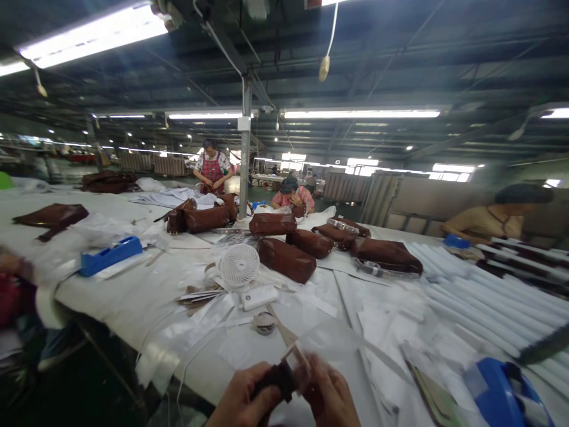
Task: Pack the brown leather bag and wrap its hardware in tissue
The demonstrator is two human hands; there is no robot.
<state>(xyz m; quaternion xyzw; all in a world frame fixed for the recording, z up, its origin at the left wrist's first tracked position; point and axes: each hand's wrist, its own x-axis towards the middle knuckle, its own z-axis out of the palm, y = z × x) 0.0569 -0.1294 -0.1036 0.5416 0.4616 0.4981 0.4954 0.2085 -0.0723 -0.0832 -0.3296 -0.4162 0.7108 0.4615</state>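
At the bottom centre, my left hand [244,397] is closed round a dark brown strap piece [278,381] that looks like leather. A thin rectangular metal-looking buckle [294,356] stands at its far end, beside clear plastic film [326,337]. My right hand [331,394] is close against it, fingers pinched on the film at the buckle; motion blurs the fingertips. Just beyond my hands a small round roll [265,322] lies on the white table [207,356], near a white box-shaped device [259,297].
A white fan [240,264] stands ahead, before several brown leather bags [287,260]. Blue tape dispensers sit at left [111,255] and lower right [504,391]. White wrapped rolls [493,308] are stacked at right. Co-workers [213,169] are across the table and at both sides.
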